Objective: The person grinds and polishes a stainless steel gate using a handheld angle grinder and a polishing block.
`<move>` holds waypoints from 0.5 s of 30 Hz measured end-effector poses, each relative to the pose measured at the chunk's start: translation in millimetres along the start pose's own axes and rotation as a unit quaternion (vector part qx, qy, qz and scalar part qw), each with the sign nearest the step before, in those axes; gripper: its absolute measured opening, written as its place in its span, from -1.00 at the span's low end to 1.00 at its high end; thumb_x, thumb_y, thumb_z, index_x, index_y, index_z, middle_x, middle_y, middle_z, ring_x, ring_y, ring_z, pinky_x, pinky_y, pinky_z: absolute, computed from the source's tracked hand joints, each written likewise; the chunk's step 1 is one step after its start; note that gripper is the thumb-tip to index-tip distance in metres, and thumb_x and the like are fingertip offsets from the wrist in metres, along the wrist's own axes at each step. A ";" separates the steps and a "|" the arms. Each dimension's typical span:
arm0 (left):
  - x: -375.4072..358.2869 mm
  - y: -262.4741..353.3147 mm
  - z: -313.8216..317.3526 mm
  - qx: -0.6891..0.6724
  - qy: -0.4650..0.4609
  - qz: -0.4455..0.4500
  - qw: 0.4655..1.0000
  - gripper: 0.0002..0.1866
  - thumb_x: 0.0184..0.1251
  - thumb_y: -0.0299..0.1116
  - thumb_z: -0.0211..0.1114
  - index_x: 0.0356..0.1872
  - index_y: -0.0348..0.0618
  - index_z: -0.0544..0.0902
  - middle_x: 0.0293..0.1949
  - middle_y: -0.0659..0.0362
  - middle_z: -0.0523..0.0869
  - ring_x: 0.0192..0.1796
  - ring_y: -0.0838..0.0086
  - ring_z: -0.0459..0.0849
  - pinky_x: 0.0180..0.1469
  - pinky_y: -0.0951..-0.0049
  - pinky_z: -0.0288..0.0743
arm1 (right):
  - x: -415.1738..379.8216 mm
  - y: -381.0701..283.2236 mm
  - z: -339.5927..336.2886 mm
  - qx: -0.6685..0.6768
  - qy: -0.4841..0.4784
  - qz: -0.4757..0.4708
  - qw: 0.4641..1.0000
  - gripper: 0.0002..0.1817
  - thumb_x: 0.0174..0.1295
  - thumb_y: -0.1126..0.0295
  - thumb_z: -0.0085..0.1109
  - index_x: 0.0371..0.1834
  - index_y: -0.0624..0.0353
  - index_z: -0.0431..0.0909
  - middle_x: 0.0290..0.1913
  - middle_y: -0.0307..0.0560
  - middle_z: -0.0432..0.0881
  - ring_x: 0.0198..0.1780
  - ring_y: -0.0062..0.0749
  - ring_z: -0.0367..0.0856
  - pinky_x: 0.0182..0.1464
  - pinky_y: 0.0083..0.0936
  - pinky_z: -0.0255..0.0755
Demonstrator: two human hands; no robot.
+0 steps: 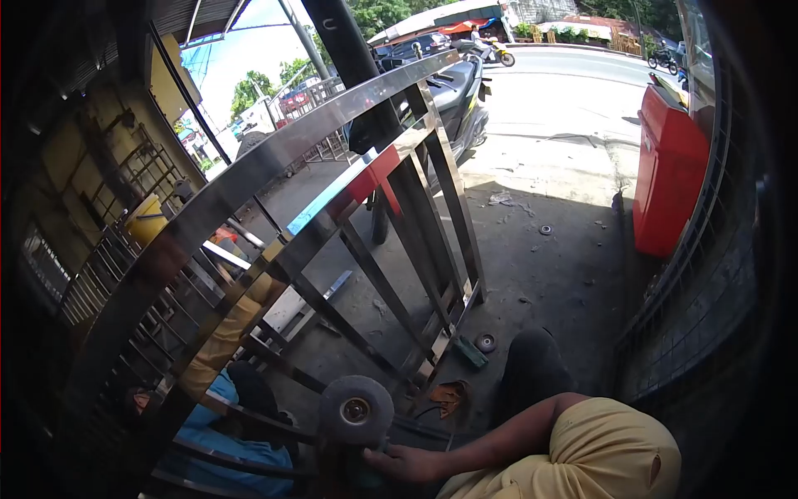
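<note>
My right hand (406,462) is closed around the body of an angle grinder, thumb along its side. The grinder's round grey disc (356,412) faces me, close to the lower bars of a shiny metal railing (366,254). This railing stands tilted across the view, with a curved top rail and several flat uprights. Light blue film (328,200) covers part of its middle rail. I cannot make out my left hand anywhere. Dark shadow hides the grinder's lower body.
Beyond the bars, blue clothing (220,445) shows, perhaps a person crouching. A loose disc (485,343), a green block (470,353) and an orange-brown scrap (449,397) lie on the floor. A red box (672,170) stands right, a parked motorcycle (457,104) behind, a yellow bucket (146,219) left.
</note>
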State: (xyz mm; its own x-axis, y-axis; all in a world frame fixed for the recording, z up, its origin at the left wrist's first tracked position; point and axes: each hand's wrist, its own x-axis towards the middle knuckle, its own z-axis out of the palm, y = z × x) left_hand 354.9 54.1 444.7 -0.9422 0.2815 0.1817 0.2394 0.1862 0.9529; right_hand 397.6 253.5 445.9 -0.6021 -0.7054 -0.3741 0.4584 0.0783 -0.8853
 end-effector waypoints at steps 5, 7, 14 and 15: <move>-12.3 -44.3 42.8 -0.164 -0.011 -0.134 0.977 -0.31 0.36 -0.12 0.39 0.41 -0.24 0.41 0.21 0.04 0.62 0.28 0.31 0.62 0.29 0.27 0.53 | 13.8 47.3 -28.7 -0.234 -0.091 0.091 0.964 0.06 0.39 -0.57 -0.42 0.31 0.30 0.49 0.20 0.21 0.63 0.28 0.00 0.60 0.26 -0.22 0.46; -16.9 -62.3 62.2 -0.231 -0.029 -0.174 0.957 -0.30 0.35 -0.12 0.40 0.41 -0.24 0.41 0.21 0.04 0.62 0.28 0.31 0.62 0.29 0.27 0.53 | 6.2 43.6 -47.4 -0.321 -0.190 0.107 0.922 -0.09 0.44 -0.46 -0.23 0.25 0.27 0.52 0.13 0.15 0.65 0.23 0.01 0.61 0.26 -0.15 0.44; -37.7 -110.6 118.1 -0.382 -0.116 -0.258 0.880 -0.26 0.32 -0.12 0.42 0.44 -0.23 0.38 0.22 0.04 0.61 0.28 0.30 0.62 0.30 0.27 0.53 | -60.3 -7.0 -64.9 -0.560 0.086 -0.348 0.747 -0.36 0.33 -0.22 0.22 0.20 0.09 0.55 0.09 0.04 0.61 0.24 -0.07 0.54 0.25 -0.03 0.39; -41.3 -114.7 123.7 -0.397 -0.129 -0.265 0.869 -0.26 0.32 -0.12 0.42 0.44 -0.23 0.38 0.22 0.04 0.61 0.28 0.30 0.62 0.30 0.27 0.53 | -55.4 0.8 -65.4 -0.590 0.117 -0.305 0.738 -0.38 0.31 -0.20 0.25 0.21 0.05 0.56 0.15 0.04 0.58 0.28 -0.04 0.51 0.25 -0.02 0.38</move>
State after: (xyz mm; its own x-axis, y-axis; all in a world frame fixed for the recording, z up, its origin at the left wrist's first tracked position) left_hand 395.3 137.6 297.8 -0.7620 0.5755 -0.2968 -0.5462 -0.3251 0.7720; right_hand 388.6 338.7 447.8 -0.6209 -0.7326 0.2790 -0.7505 0.4527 -0.4814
